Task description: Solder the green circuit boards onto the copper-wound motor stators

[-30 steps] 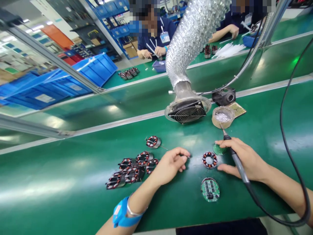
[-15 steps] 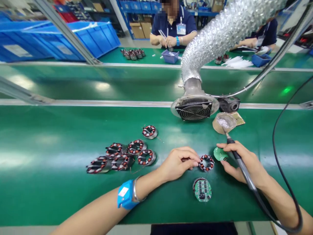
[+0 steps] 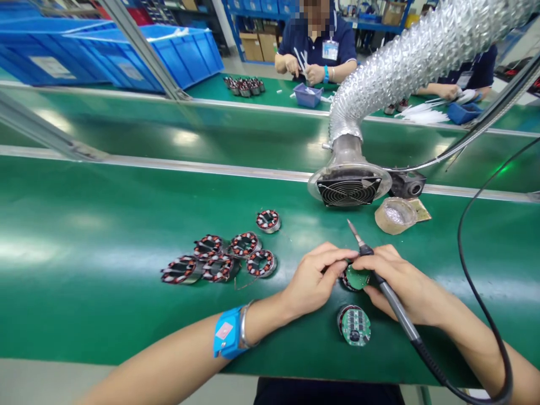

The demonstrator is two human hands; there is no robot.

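The right hand (image 3: pixel 405 281) grips a soldering iron (image 3: pixel 396 308) aslant, tip pointing forward-left, beside a green circuit board (image 3: pixel 358 278) over a stator (image 3: pixel 345 282); the left hand (image 3: pixel 313 279) bunches its fingers there, grip unclear from here.

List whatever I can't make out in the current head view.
Unclear in the head view:
- Ring under the green board: mostly covered by the board.
- Left hand's contact: its own fingers hide whether it touches ring, board or both.
- Soldering iron cable: far end cut off by the right edge.
- Badge writing: too small.
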